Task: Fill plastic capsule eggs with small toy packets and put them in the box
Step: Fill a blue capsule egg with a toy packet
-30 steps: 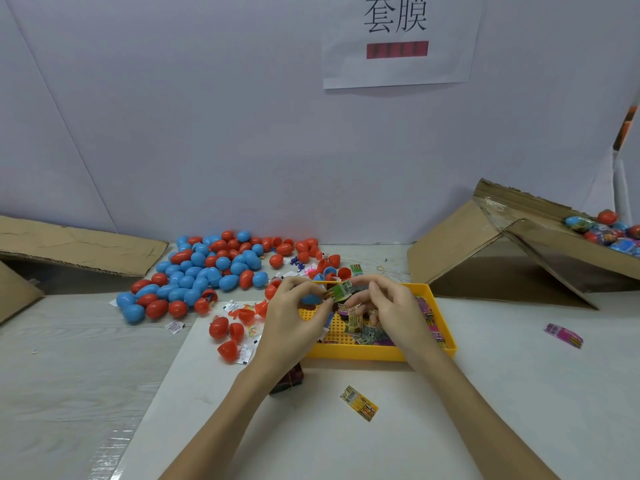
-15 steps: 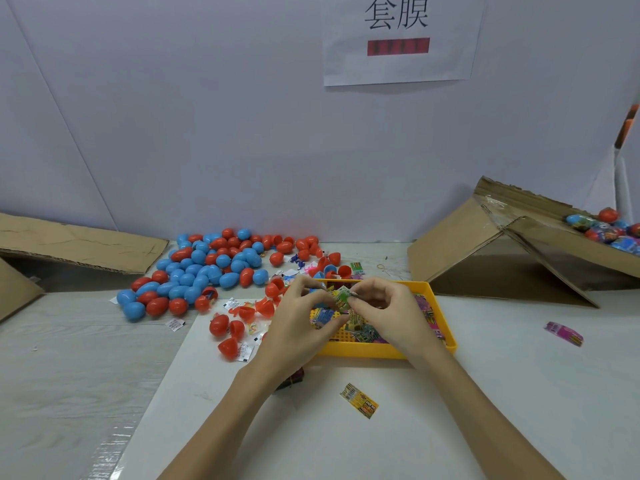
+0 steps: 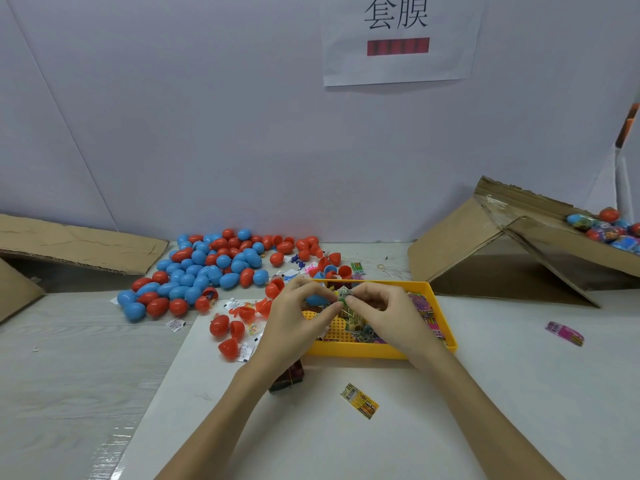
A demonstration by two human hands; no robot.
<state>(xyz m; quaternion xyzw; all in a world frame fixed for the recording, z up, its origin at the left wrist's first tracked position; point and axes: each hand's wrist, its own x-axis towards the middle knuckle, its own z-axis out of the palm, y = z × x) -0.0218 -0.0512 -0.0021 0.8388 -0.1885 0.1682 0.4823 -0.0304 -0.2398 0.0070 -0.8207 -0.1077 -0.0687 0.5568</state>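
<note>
Both hands meet over the yellow tray [image 3: 363,351]. L hand [image 3: 294,320] is curled round a blue egg half [image 3: 316,299], thumb and forefinger closing on it, while R hand [image 3: 384,313] pinches a small folded toy packet [image 3: 345,293] between thumb and fingertips — packet sits right at the egg half's mouth, touching it.

Vs half a sec ago: hands are a bit tighter together, packet now looks more bunched and pressed against the blue shell; earlier it was held more loosely between the two hands. Tray, loose pieces and boxes haven't shifted.

Packet: green and white print w/ a barcode-like patch, crumpled small; a green bit shows under it. Egg half: plain glossy blue plastic, mostly hidden by L fingers.

More printed packets lie in the tray's right part. Big pile of red and blue capsule eggs [image 3: 214,268] sits on the table to the left-rear, w/ open red halves [image 3: 228,336] nearer the L wrist. One yellow packet [image 3: 359,400] lies alone in front, a pink packet [image 3: 564,333] well off to the right. Cardboard box [image 3: 519,244] at right rear holds wrapped eggs [image 3: 606,228].
</note>
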